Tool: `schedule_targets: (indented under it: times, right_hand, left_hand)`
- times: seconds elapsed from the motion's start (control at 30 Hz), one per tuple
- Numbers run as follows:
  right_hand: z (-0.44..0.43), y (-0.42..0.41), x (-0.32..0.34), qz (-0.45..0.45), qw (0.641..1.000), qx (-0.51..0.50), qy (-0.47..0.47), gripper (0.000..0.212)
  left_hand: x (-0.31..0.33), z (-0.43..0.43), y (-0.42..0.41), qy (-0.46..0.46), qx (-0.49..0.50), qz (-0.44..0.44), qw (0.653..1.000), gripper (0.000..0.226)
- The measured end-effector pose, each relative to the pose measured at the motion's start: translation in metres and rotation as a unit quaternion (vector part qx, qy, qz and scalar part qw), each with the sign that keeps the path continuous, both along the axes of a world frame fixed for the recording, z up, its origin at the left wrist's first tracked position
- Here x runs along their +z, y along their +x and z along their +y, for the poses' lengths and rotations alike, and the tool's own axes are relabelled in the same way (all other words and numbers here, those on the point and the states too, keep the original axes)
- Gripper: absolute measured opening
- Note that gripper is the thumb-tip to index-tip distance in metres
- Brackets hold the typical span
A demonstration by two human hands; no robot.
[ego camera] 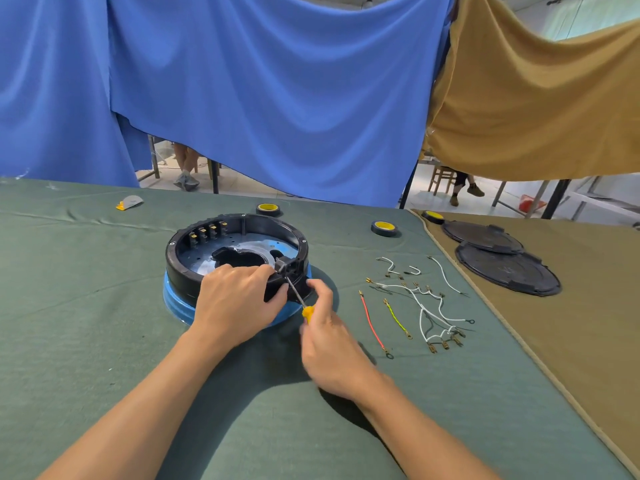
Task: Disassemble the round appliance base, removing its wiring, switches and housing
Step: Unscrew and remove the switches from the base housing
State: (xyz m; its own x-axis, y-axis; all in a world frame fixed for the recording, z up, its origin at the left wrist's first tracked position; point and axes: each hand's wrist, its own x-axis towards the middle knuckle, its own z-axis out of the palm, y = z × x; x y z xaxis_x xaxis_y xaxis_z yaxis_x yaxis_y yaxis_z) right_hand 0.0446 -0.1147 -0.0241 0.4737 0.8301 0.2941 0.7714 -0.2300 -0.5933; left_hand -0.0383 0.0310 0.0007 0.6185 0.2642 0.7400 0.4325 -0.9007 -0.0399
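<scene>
The round appliance base (180, 271) sits open side up near the middle of the desk (104, 306). It is a black plastic ring on a blue skirt, with a row of switches (207, 234) seated inside its wall at 10 o'clock and a small black fitting (284, 265) on its rim at 4 o'clock. It looks like a stiff, fairly light moulded shell. It seems rigid enough to be clamped by the rim, yet likely to slide or turn on the cloth under a pushing tool, and its thin clips and posts would probably crack if levered hard. The rim wall, close to the spot being worked, is the sensible place to take hold. The left grip (239, 303) does just that, clasping the near rim at about 5 o'clock of the base. Its fingers curl over the top edge into the hollow, its thumb lies on the outer wall, and the forearm reaches in from 7 o'clock of the view. The right grip (332, 341) is clenched round the yellow handle of a screwdriver (294, 291), whose thin shaft slants up toward 11 o'clock until its tip meets the fitting. That forearm enters from 5 o'clock with the wrist bent inward. Loose wires (424, 308) lie on the cloth at the base's 3 o'clock, well apart from it, so the wiring seems to be out while the switches and housing remain.
</scene>
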Motion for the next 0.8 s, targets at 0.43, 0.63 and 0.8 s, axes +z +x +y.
schedule_targets:
  times: [0.43,0.63,0.8]
  right_hand:
    - [0.015,0.023,0.016,0.132,0.974,-0.167,0.072,0.030]
    - [0.013,0.029,0.020,0.194,0.966,-0.155,0.067,0.040]
    - [0.013,0.031,0.018,0.208,0.967,-0.131,0.066,0.039]
  left_hand:
    - [-0.002,-0.002,0.004,-0.031,0.036,-0.009,0.999,0.037]
    - [-0.002,-0.007,0.007,-0.034,0.042,-0.011,0.998,0.038]
    - [-0.001,-0.007,0.006,-0.038,0.036,-0.010,0.999,0.040]
